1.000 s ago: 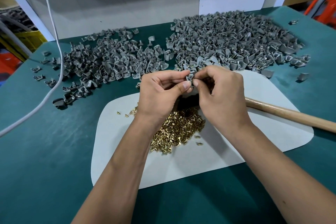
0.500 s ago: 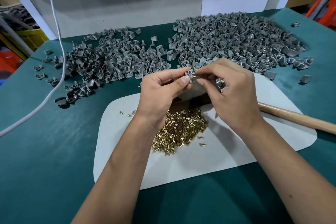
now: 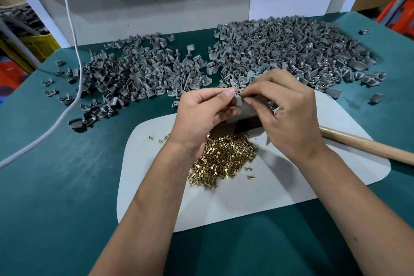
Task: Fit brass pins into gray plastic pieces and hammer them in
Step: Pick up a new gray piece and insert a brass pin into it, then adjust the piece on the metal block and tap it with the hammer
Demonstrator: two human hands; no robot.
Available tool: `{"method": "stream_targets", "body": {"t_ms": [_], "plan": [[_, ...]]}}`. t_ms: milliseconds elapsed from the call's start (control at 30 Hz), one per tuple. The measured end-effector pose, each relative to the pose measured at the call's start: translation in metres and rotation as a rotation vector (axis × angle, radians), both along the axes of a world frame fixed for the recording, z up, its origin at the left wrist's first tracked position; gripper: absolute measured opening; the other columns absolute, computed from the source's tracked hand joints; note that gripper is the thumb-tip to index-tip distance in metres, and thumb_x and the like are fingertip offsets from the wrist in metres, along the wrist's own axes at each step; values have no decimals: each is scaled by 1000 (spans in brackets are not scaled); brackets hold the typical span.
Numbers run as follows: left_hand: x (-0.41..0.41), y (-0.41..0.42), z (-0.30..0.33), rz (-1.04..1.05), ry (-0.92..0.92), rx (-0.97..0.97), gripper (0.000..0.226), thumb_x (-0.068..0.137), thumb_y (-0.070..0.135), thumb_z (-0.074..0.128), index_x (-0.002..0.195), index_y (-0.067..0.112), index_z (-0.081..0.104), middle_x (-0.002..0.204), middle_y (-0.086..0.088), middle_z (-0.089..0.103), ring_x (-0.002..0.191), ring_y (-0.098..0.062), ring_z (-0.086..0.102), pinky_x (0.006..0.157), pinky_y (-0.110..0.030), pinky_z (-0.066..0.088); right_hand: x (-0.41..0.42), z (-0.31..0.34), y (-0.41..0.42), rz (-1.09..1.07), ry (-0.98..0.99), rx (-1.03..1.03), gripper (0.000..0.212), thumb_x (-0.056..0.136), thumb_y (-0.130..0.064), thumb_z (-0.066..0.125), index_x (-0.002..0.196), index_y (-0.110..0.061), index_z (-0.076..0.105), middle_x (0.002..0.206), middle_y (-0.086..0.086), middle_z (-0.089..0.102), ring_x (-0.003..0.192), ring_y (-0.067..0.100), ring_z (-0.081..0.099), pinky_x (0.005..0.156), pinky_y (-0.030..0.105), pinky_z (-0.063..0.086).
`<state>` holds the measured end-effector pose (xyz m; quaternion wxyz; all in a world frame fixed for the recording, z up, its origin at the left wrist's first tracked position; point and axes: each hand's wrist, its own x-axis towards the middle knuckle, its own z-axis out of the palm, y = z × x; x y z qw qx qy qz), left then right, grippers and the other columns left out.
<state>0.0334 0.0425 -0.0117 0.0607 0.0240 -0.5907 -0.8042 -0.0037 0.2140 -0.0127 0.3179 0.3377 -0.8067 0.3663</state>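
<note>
We see both hands raised together over the far edge of a white mat [image 3: 280, 188] that lies on the green worktop [image 3: 56, 197]. The left hand [image 3: 201, 114] has its grip closed on one gray piece [image 3: 238, 99], thumb against its near face and fingers curled behind it. The right hand [image 3: 289, 116] meets it from the right, thumb and forefinger pinched narrow at the top of the piece; something tiny sits between those tips, and we cannot tell whether it is a pin. The other fingers of the right hand curl loosely, with a glint of metal under them that we cannot make out.

Below the hands, near the middle of the mat, lies a heap of brass pins [image 3: 224, 159], with a few strays just to its left and right. A dark block [image 3: 237, 125] sits on the mat under the hands, mostly hidden.

A wooden handle [image 3: 367, 145] lies across the right side of the mat, running out of view to the right; its head is hidden behind the right hand.

Farther back are two spreads of gray parts: a left pile [image 3: 134, 74], thin and scattered, and a right pile [image 3: 291, 51], denser, with brass showing in many of its parts. A white cable [image 3: 67, 105] crosses the worktop at the left, passing the left pile. A gray panel [image 3: 145, 2] stands behind the piles
</note>
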Motion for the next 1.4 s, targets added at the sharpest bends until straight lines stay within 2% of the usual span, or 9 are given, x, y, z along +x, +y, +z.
{"method": "stream_targets", "body": {"t_ms": [167,300,600,700,867,933,1067,1233,1400], "plan": [[-2,1,-4,121,167,-291,21,87,1,76,106,10,78,98,-9,79,93,-25,76,89,-37,60,4,-1,-1,-51,-104,-99,6,89,-3,72,95,-4,75,92,4,68,86,13,60,80,14,44],[-2,10,-7,132,248,-375,34,77,-10,81,105,9,77,97,-8,79,90,-19,77,86,-32,60,5,0,-4,-59,-232,-180,5,89,-4,70,93,-5,73,90,1,68,83,12,61,76,19,49],[-2,17,-11,188,201,-336,22,79,-3,82,101,-2,78,97,-15,78,94,-31,76,92,-52,59,7,2,-8,-95,-275,-206,3,85,-6,72,86,-8,74,83,-1,69,79,13,62,72,19,47],[-1,18,-11,210,215,-360,19,78,-6,82,92,6,78,93,-15,78,89,-32,76,88,-47,61,9,2,-10,-108,-307,-208,5,83,-7,72,84,-11,75,80,-2,70,77,12,64,72,20,48],[-3,18,-13,203,253,-426,24,76,-7,83,86,15,78,87,-11,76,81,-21,75,78,-29,59,9,1,-10,-139,-375,-195,9,82,-6,74,82,-15,75,78,-6,70,73,4,63,68,11,44],[-3,19,-14,223,264,-450,27,76,-7,83,84,17,78,85,-9,75,81,-22,75,79,-32,61,10,0,-10,-157,-387,-196,9,82,-5,74,82,-15,76,76,-6,70,70,0,61,65,8,41],[-3,20,-17,256,253,-520,24,76,-4,84,85,17,79,84,-5,75,82,-26,75,83,-46,62,10,-1,-12,-189,-408,-194,9,83,-6,74,84,-14,78,76,-6,70,67,-3,60,63,6,40],[-2,18,-16,226,253,-607,31,73,-1,87,88,25,78,87,1,77,79,-13,76,79,-34,64,9,-1,-13,-184,-427,-191,8,84,-9,75,86,-16,78,77,-9,70,70,-4,62,65,6,41],[-2,15,-14,266,230,-701,25,77,6,87,96,21,79,85,7,77,79,-9,74,80,-36,63,7,9,-1,-66,-419,-64,8,91,-16,72,89,-15,79,81,-6,72,76,6,65,70,15,47]]}}
